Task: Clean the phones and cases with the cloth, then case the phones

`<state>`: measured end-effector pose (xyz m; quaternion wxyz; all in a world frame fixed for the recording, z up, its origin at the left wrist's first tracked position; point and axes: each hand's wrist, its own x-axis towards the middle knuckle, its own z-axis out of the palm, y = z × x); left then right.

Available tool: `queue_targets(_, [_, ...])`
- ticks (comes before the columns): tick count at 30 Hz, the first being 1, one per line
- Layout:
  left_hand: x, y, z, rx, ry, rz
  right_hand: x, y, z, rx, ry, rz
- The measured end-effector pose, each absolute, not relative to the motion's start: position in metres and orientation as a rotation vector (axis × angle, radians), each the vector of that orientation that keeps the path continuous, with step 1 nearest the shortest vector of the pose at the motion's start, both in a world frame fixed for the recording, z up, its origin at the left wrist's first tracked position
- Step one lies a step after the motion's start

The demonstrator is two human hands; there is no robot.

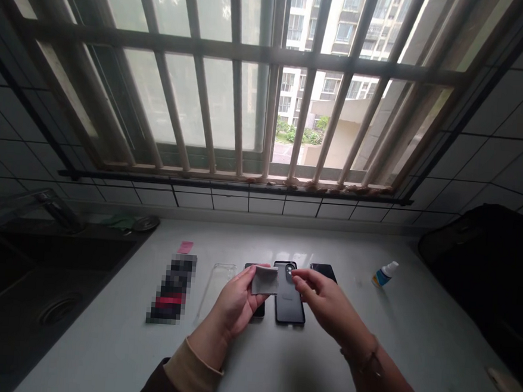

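Left hand: we see the left hand (235,298) holding a grey cloth (265,280), pinched between thumb and fingers; the grip seems meant to leave its face flat and exposed toward the other hand.
Right hand: the right hand (329,297) has bent fingers, with a narrow gap between thumb and forefinger; we make out nothing between them.
Dark case: the dark case (290,310) lies just below the right fingertips, seemingly rim up; we cannot tell whether they touch it.
Black slab: partly hidden under the left fingers, the black slab (258,313) lies beside that case, perhaps lined up for easy reach.
Second slab: another dark slab (321,270) lies beyond the right fingers, its near part covered by them.
See-through case: left of the left fingers lies a see-through case (205,287), apparently spaced so that nothing overlaps.
Pixelated item: farther left of those fingers, we see a pixelated item (173,289), a pink slip (185,247) beyond it.
Bottle: well right of the right fingers, the small bottle (385,274) stands, probably upright against spilling.
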<state>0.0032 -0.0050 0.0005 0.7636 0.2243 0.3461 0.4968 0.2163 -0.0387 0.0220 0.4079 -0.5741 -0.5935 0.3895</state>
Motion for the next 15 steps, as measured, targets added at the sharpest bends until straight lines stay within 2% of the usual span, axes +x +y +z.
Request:
queue_targets(7, [0.001,-0.003,-0.003,0.461,0.731,1.076,0.186,-0.014,-0.017,-1.296,-1.435,1.065])
queue_targets(11, [0.003,-0.007,-0.003,0.489,0.695,1.010,0.185,-0.014,-0.020,-1.218,-1.445,0.992])
queue_targets(15, [0.004,-0.007,-0.004,0.552,0.750,0.952,0.183,-0.020,-0.015,-1.161,-1.355,1.079])
